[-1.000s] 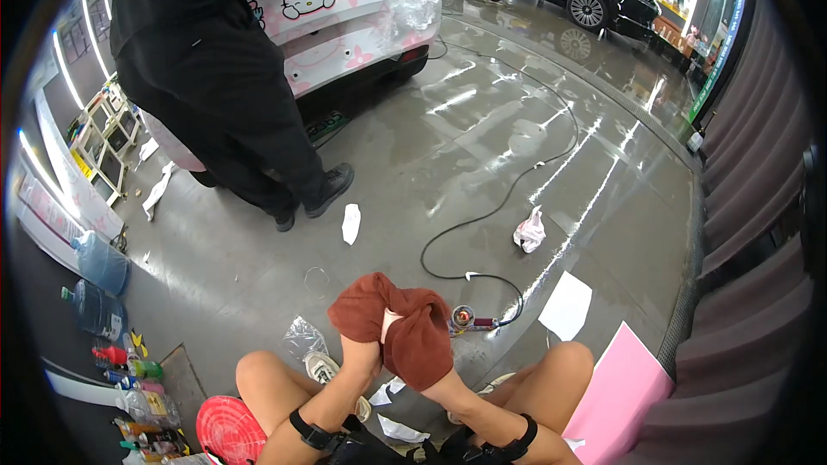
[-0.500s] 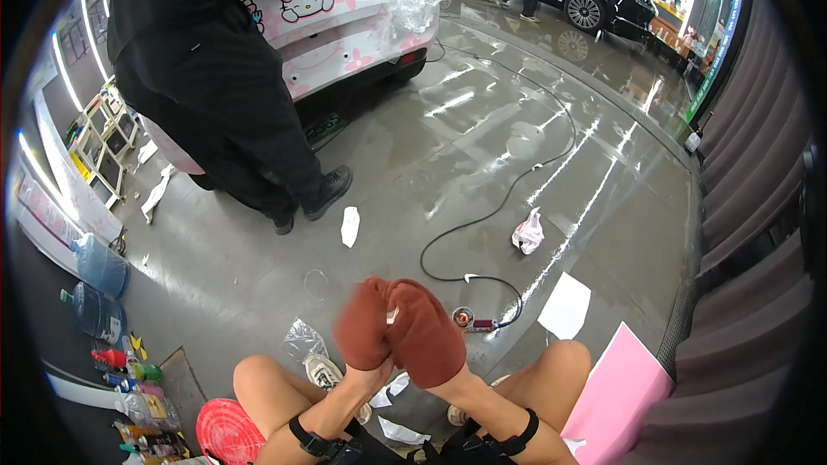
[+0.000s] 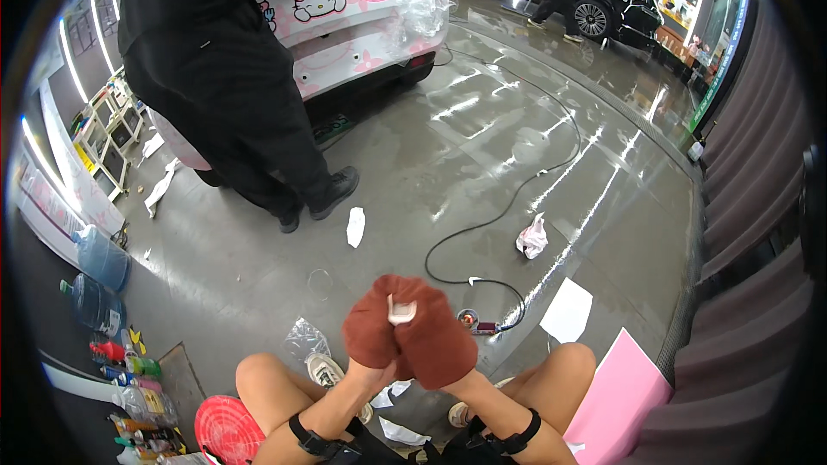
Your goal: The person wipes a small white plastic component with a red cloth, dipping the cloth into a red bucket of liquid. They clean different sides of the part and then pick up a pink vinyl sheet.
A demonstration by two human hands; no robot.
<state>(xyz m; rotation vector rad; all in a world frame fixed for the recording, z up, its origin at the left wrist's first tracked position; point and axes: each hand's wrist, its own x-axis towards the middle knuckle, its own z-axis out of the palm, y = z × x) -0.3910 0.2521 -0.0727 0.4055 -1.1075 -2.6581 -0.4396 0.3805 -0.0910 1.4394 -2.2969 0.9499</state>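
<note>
A reddish-brown cloth point(image 3: 439, 340) bunches in two rounded lumps over both my hands, raised between my knees. It covers my left hand point(image 3: 381, 374) down to the wrist area, where a little skin shows at its lower edge. My right hand point(image 3: 455, 381) goes into the larger lump beside it, and the two lumps touch. All the fingers are hidden under the fabric, so their grip does not show. A small whitish piece point(image 3: 401, 311) shows between the lumps near the top; I cannot make out what it is.
A polishing tool point(image 3: 475, 325) with a long black cord lies ahead. White paper point(image 3: 567, 310) and a pink panel point(image 3: 622, 387) lie right; a red stool point(image 3: 228, 430) and bottles point(image 3: 142, 405) are left. A person in black point(image 3: 224, 95) stands at a pink-white car point(image 3: 362, 56).
The cloth-covered lumps have turned slightly, and more of the whitish piece shows between them. My left hand's blur is gone. A person by the far car has walked to the right.
</note>
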